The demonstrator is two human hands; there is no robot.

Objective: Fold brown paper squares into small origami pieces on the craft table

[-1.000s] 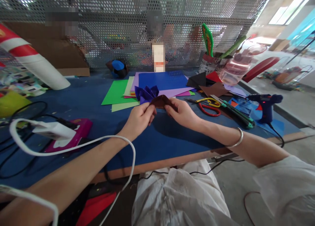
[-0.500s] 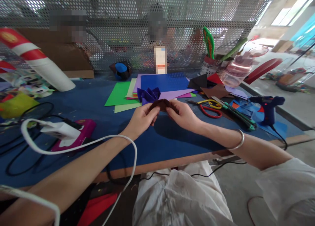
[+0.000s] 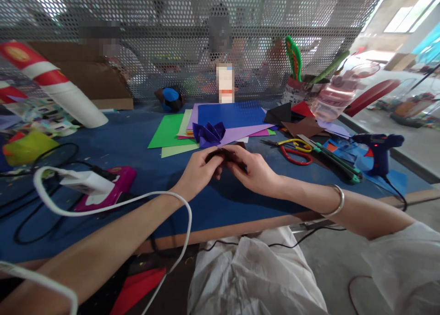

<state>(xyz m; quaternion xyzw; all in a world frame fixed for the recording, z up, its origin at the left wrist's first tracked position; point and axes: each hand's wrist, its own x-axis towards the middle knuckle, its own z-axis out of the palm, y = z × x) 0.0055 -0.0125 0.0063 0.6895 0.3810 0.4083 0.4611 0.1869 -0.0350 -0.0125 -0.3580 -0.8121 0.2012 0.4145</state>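
Note:
A dark brown piece of folded paper (image 3: 225,154) is pinched between my two hands, just above the blue table. My left hand (image 3: 201,169) has thumb and fingers closed on its left side. From the right, my right hand (image 3: 253,171) grips it with bent fingers, which cover most of the paper. Right behind my hands stands a purple folded-paper shape (image 3: 209,134) with pointed tips. Beyond it lies a stack of coloured sheets, with a blue sheet (image 3: 230,113) on top and a green sheet (image 3: 165,132) at its left.
Scissors (image 3: 297,150), a green cutter (image 3: 338,161) and a blue glue gun (image 3: 378,150) lie to the right. At left, a white cable (image 3: 187,209) crosses over my left forearm from a magenta power strip (image 3: 125,182). Behind stands a perforated metal screen (image 3: 165,45).
My right hand has turned inward and its fingers have curled over the brown paper, so less of it shows. The view has shifted slightly.

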